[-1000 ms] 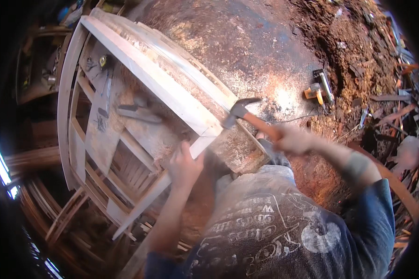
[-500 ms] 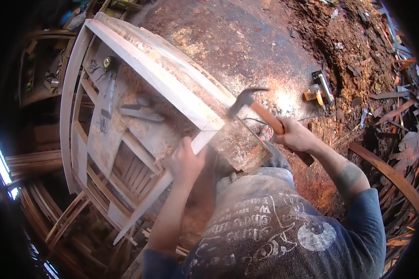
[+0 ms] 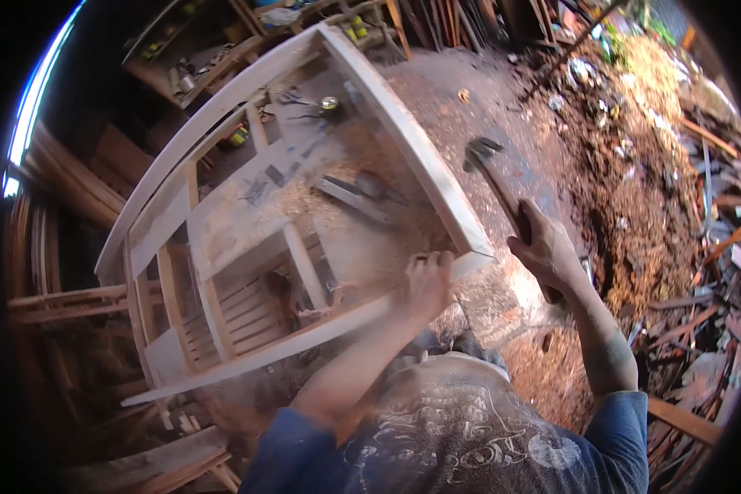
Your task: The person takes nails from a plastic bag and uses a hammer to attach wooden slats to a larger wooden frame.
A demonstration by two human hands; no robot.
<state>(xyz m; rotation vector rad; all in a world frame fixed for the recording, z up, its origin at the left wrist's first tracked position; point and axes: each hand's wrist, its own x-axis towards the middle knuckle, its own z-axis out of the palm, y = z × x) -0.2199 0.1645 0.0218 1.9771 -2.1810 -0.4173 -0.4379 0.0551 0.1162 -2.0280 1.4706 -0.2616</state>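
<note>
My left hand (image 3: 431, 286) is closed over the near rail of a pale wooden frame (image 3: 296, 337), its fingers curled over the inner edge just left of a mitred corner. My right hand (image 3: 543, 247) grips the wooden handle of a claw hammer (image 3: 504, 188), holding it tilted to the right of that corner. The hammer's dark head points away from me and touches nothing. Under the frame lies a board surface (image 3: 239, 235) scattered with wood shavings. On it rest a long narrow tool (image 3: 356, 200) and a small heap of nails (image 3: 255, 193).
A tape measure (image 3: 329, 103) lies near the far corner inside the frame. Shelving (image 3: 210, 70) with tools stands at the far left. Planks (image 3: 70, 177) are stacked on the left. Sawdust and debris (image 3: 626, 222) and scrap wood (image 3: 692, 329) cover the ground at right.
The view has turned, so the frame sits differently in the picture. The hammer has moved away from the corner. My left hand has shifted along the rail closer to the corner.
</note>
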